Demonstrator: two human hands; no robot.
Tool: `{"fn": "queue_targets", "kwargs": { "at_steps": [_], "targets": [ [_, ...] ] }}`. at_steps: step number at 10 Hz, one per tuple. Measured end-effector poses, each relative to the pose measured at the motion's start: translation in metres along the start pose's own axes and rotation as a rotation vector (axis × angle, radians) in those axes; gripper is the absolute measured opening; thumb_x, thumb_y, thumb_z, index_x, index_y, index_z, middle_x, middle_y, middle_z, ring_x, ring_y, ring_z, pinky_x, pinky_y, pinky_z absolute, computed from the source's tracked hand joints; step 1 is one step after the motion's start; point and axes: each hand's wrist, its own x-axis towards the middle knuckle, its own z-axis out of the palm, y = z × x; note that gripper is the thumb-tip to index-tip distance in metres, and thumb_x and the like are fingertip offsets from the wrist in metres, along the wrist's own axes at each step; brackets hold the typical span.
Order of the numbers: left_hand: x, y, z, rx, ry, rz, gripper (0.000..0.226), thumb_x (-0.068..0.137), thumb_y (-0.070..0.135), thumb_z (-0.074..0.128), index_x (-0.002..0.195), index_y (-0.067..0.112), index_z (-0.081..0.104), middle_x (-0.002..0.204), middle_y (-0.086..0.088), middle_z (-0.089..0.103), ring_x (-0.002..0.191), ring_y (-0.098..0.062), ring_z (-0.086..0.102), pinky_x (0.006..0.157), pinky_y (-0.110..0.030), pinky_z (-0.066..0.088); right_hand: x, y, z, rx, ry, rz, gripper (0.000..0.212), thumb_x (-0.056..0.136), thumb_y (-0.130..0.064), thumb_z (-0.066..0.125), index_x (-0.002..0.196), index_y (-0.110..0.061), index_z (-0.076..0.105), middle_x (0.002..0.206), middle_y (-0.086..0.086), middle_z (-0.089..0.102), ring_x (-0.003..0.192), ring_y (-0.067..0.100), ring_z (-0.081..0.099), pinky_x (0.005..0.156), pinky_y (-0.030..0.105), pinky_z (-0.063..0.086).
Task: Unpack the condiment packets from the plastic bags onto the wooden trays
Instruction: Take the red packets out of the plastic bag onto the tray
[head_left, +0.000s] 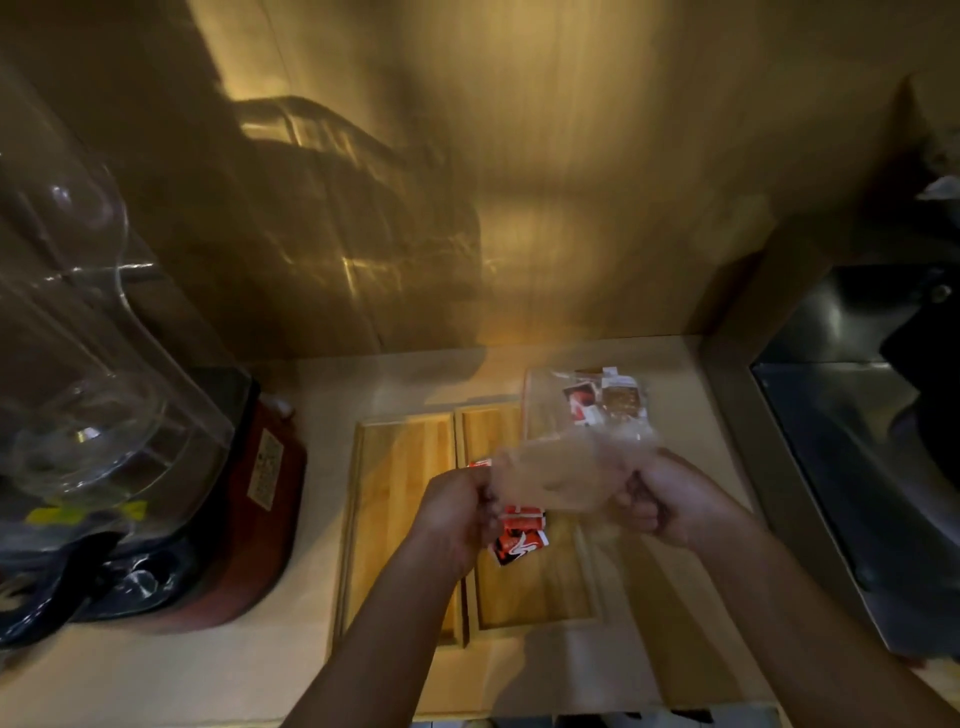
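Note:
Two wooden trays lie side by side on the counter, the left tray (395, 499) bare and the right tray (535, 597) holding a small pile of red ketchup packets (519, 535). Above the right tray I hold a clear plastic bag (561, 478), blurred by motion, stretched between both hands. My left hand (457, 512) grips its left edge and my right hand (670, 506) grips its right edge. Behind it a second plastic bag (597, 402) with red and brown packets lies on the counter.
A blender with a clear jar and red base (260, 499) stands at the left. A dark metal sink (857, 457) lies at the right behind a raised edge. A wooden wall (519, 182) closes the back of the counter.

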Motion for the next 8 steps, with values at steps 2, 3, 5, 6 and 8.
{"fn": "queue_targets", "kwargs": {
  "at_steps": [2, 3, 5, 6, 8],
  "targets": [
    [0.02, -0.032, 0.044, 0.504, -0.116, 0.31, 0.035, 0.083, -0.012, 0.045, 0.063, 0.016, 0.055, 0.062, -0.004, 0.054, 0.052, -0.013, 0.049, 0.048, -0.023, 0.038, -0.012, 0.017, -0.053, -0.229, 0.237, -0.193, 0.03, 0.082, -0.004, 0.061, 0.055, -0.011, 0.049, 0.045, 0.004, 0.049, 0.039, 0.014, 0.042, 0.041, 0.02, 0.03],
    [0.036, -0.06, 0.068, 0.706, -0.193, 0.302, 0.03, 0.086, -0.001, 0.053, 0.072, 0.025, 0.058, 0.079, 0.0, 0.062, 0.073, -0.018, 0.059, 0.064, -0.028, 0.05, -0.008, 0.038, -0.084, -0.262, 0.384, -0.188, 0.031, 0.078, 0.001, 0.064, 0.055, -0.011, 0.048, 0.053, 0.007, 0.046, 0.045, 0.014, 0.04, 0.04, 0.016, 0.031],
    [0.058, -0.093, 0.09, 0.969, -0.27, 0.197, 0.009, 0.079, 0.027, 0.055, 0.073, 0.032, 0.051, 0.088, 0.0, 0.062, 0.098, -0.031, 0.064, 0.084, -0.042, 0.054, 0.014, 0.089, -0.119, -0.469, 0.484, -0.093, 0.044, 0.073, 0.008, 0.058, 0.038, -0.016, 0.05, 0.039, -0.007, 0.047, 0.046, 0.011, 0.042, 0.049, 0.024, 0.037],
    [0.06, -0.085, 0.094, 0.961, -0.226, 0.114, 0.016, 0.081, 0.016, 0.058, 0.084, 0.029, 0.049, 0.098, -0.006, 0.064, 0.104, -0.031, 0.063, 0.089, -0.042, 0.054, 0.023, 0.086, -0.128, -0.575, 0.43, -0.075, 0.042, 0.074, 0.005, 0.057, 0.042, -0.019, 0.047, 0.049, -0.001, 0.048, 0.051, 0.015, 0.045, 0.056, 0.03, 0.035],
    [0.057, -0.034, 0.1, 0.914, -0.146, 0.004, 0.017, 0.088, 0.014, 0.055, 0.079, 0.027, 0.047, 0.082, 0.005, 0.051, 0.082, -0.024, 0.06, 0.069, -0.024, 0.046, 0.04, 0.034, -0.131, -0.844, 0.43, -0.13, 0.02, 0.08, -0.014, 0.058, 0.061, -0.015, 0.054, 0.066, 0.002, 0.059, 0.07, 0.019, 0.061, 0.061, 0.026, 0.046]
  ]
}}
